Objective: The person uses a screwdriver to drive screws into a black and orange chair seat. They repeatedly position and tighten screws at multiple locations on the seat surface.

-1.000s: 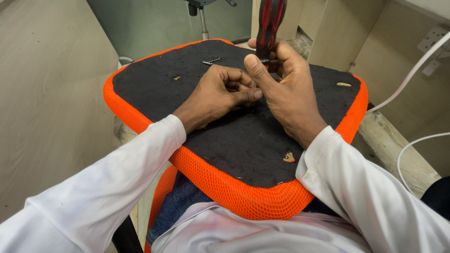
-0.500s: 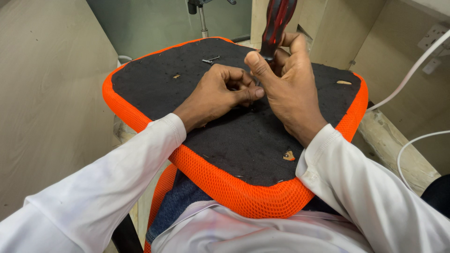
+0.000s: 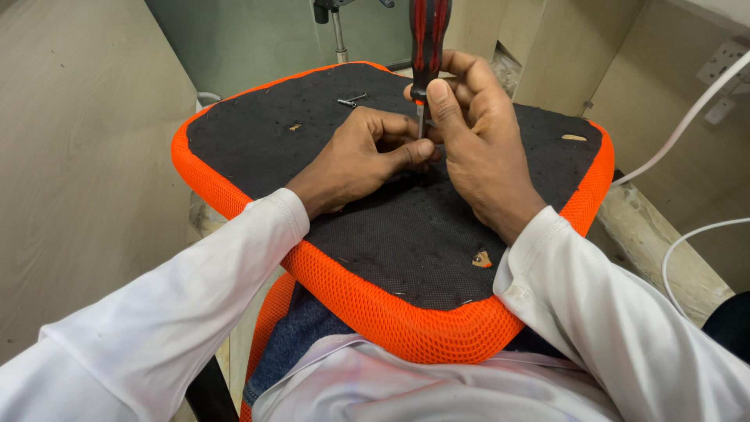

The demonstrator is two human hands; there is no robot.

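Your right hand [image 3: 476, 133] grips the screwdriver [image 3: 428, 47] upright on the seat [image 3: 391, 227] while your left hand [image 3: 367, 152] pinches its tip; keep it straight.

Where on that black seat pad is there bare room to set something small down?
Bare patches: near the front orange rim, between the two sleeves, and the left side beside the left hand. Crowded: the middle, where both hands meet at the screwdriver held by the right hand; loose screws lie at the back.

Your left hand [image 3: 363, 156] lies knuckles up, fingers pinched together; your right hand [image 3: 469, 129] is closed in a fist-like grip, thumb raised, both forearms converging.
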